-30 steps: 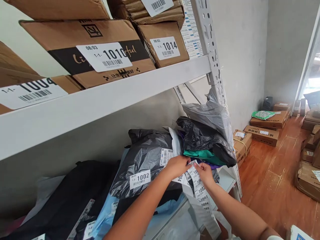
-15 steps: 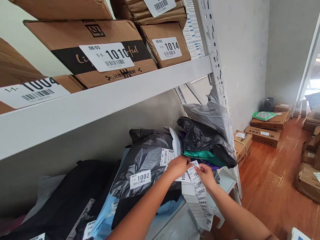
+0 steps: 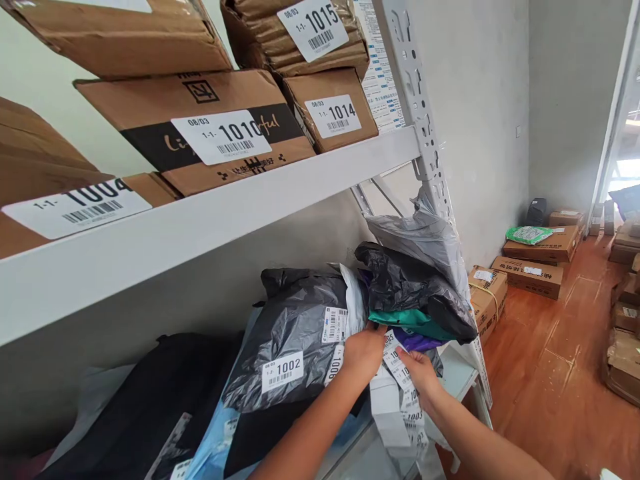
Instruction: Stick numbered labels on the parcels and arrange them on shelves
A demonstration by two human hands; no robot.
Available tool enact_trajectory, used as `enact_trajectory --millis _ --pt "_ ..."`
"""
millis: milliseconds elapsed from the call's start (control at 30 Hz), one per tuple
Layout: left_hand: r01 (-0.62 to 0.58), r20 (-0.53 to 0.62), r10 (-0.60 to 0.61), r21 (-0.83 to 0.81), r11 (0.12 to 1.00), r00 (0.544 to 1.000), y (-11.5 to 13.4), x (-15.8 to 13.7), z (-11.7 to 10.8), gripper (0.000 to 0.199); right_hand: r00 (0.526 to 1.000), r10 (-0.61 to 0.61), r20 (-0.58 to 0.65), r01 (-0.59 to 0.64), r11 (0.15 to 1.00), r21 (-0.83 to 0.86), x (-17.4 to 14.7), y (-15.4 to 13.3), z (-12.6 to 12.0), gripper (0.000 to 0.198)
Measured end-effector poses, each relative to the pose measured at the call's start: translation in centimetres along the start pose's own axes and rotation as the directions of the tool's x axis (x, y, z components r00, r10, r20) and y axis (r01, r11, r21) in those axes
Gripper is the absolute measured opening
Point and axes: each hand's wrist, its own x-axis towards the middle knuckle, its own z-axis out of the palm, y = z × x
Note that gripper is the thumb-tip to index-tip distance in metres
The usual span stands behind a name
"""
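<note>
My right hand (image 3: pixel 419 370) pinches a strip of white number labels (image 3: pixel 395 360), its thumb on the printed side. The strip hangs in folds below, with several printed numbers showing. My left hand (image 3: pixel 367 350) is closed beside the strip's upper end, its fingertips between the parcels; what they grip is hidden. Left of it lies a black plastic parcel (image 3: pixel 295 333) bearing a label that reads 1002 (image 3: pixel 283 372). Another label, reading 1006 (image 3: pixel 334 364), shows by my left wrist. Above the hands rest a crumpled black parcel (image 3: pixel 407 280), a green one (image 3: pixel 405 323) and a purple one (image 3: pixel 415 341).
A white shelf beam (image 3: pixel 210 230) crosses above, carrying labelled cardboard boxes (image 3: pixel 210 130). The perforated post (image 3: pixel 425 113) stands at the right. Dark parcels (image 3: pixel 135 400) fill the lower left. Boxes (image 3: pixel 527 277) line the wall on the wooden floor (image 3: pixel 550 373).
The view has tilted up slightly. My left hand's fingertips have moved in among the parcels, and label 1006 now shows. My right hand still pinches the strip, slightly lower in view.
</note>
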Motion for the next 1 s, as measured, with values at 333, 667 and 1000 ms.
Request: enact_trajectory --millis 333,667,1000 --pt "0.091 -0.319 -0.067 0.060 0.994 0.945 -0.4 -2.1 -0.6 0.042 0.994 -0.071 0.080 0.064 0.993 0.098 -4.9 -0.7 -3.9 0.055" --pt "-0.313 0.043 0.325 -0.176 0.933 0.945 -3.8 -1.5 -2.6 0.026 0.858 -0.431 0.280 0.487 0.856 -0.173 -1.9 -4.8 -1.1 0.045" --pt "-0.071 -0.112 0.037 -0.323 0.944 0.993 -2.5 -0.6 -2.3 0.022 0.948 -0.308 0.085 0.318 0.932 -0.172 1.7 -2.7 1.6 0.057"
